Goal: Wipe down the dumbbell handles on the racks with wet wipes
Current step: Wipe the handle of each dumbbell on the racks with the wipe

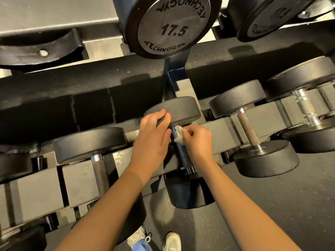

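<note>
White sneaker (171,241) at 6 o'clock. Centre: right hand (196,140) pinches crumpled wet wipe (178,135) onto dumbbell handle (184,154) on lower rack (219,131); left hand (152,140), fingers loosely straight, rests on far dumbbell head (179,107). 17.5 Technogym dumbbell (172,26) at 12 o'clock.

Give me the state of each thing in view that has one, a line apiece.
Middle dumbbell: lying in the lower rack, handle being wiped.
Wet wipe: crumpled, pressed on the handle near the far head.
Left hand: fingers rest on that dumbbell's far head.
Right hand: pinches the wet wipe.
17.5 dumbbell: stowed above, untouched.
Upper-left cradle: empty.
</note>
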Motion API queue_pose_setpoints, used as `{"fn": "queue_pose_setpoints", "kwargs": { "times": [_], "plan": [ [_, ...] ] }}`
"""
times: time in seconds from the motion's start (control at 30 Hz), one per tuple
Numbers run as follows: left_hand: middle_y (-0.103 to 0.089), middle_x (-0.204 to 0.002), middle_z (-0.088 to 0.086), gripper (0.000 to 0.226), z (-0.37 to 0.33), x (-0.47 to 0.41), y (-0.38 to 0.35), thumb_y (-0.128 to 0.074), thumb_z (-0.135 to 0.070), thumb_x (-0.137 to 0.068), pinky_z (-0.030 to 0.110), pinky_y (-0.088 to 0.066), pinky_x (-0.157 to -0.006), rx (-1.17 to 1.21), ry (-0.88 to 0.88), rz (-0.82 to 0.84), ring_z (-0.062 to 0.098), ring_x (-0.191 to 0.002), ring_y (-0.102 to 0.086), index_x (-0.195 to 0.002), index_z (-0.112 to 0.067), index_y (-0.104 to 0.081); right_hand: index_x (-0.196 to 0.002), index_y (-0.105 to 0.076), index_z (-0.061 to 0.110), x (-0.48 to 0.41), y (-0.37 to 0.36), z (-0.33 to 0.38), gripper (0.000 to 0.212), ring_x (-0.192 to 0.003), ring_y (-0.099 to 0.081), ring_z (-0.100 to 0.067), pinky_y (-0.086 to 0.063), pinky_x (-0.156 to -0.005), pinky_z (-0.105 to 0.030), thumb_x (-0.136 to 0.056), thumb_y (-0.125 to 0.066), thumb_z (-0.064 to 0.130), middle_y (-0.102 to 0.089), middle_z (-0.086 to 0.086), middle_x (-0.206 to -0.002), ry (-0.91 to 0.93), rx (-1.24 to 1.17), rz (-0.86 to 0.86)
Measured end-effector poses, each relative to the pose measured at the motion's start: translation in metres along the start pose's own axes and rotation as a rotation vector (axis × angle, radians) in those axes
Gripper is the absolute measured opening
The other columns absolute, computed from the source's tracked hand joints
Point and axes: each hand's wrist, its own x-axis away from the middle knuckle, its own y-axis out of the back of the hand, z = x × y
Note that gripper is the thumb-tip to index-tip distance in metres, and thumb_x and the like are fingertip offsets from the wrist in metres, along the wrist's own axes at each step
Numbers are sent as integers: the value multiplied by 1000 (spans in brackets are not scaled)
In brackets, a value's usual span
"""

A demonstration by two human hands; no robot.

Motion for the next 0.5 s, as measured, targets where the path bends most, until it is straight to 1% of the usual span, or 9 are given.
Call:
{"fn": "queue_pose_setpoints", "kwargs": {
  "times": [0.07,0.1,0.17,0.23,0.3,0.33,0.4,0.43,0.5],
  "plan": [
    [-37,-146,1,46,1,0,1,-44,-22,-98,23,-27,-103,-10,-2,8,13,-134,-22,-143,-16,-41,-79,-69,6,-1,0,-2,17,-70,-57,-17,-39,-58,-24,-91,-59,13,-63,-5,-75,16,-9,3],
    [-36,-147,1,46,1,0,1,-44,-22,-98,22,-26,-103,-12,2,12,13,-135,-21,-143,-17,-40,-82,-70,4,2,2,-6,14,-74,-57,-18,-39,-60,-23,-89,-60,11,-64,-7,-80,30,-5,33],
    [-34,-148,0,47,0,1,1,-43,-23,-98,21,-24,-102,-12,15,16,12,-136,-20,-144,-18,-38,-92,-72,3,11,9,-15,12,-83,-54,-15,-35,-66,-13,-85,-65,8,-63,-7,-92,85,57,121],
    [-34,-149,0,47,-1,1,0,-43,-22,-98,21,-24,-101,-5,18,12,13,-137,-19,-145,-18,-38,-97,-72,2,16,12,-23,15,-87,-53,-15,-35,-70,-8,-83,-68,8,-62,-8,-96,143,126,171],
    [-34,-148,1,47,-1,2,0,-44,-21,-98,22,-27,-102,5,21,15,14,-137,-20,-144,-17,-38,-91,-72,3,13,10,-21,12,-85,-54,-16,-39,-71,-13,-82,-70,10,-62,-8,-93,148,143,144],
    [-34,-148,0,47,-1,2,0,-44,-21,-98,24,-29,-102,6,23,18,14,-137,-20,-144,-17,-38,-88,-71,2,9,8,-18,11,-84,-55,-16,-42,-73,-19,-81,-71,11,-63,-8,-91,143,126,110],
    [-35,-147,0,47,-1,1,1,-44,-22,-98,26,-34,-103,1,23,23,13,-137,-21,-144,-18,-38,-86,-71,3,2,1,-10,10,-81,-56,-16,-44,-73,-24,-82,-71,11,-64,-6,-87,128,36,36],
    [-35,-147,-1,47,-1,1,1,-44,-22,-98,27,-35,-102,0,24,25,13,-137,-21,-144,-18,-38,-88,-72,4,0,-1,-6,10,-80,-57,-15,-45,-72,-22,-83,-70,11,-64,-5,-87,107,-24,2],
    [-34,-148,-1,47,-1,1,2,-44,-22,-98,28,-36,-102,-3,24,32,12,-137,-20,-145,-19,-37,-94,-73,7,-2,-6,-2,12,-81,-57,-12,-42,-71,-10,-85,-69,13,-65,-3,-89,54,-112,-52]
  ]
}}
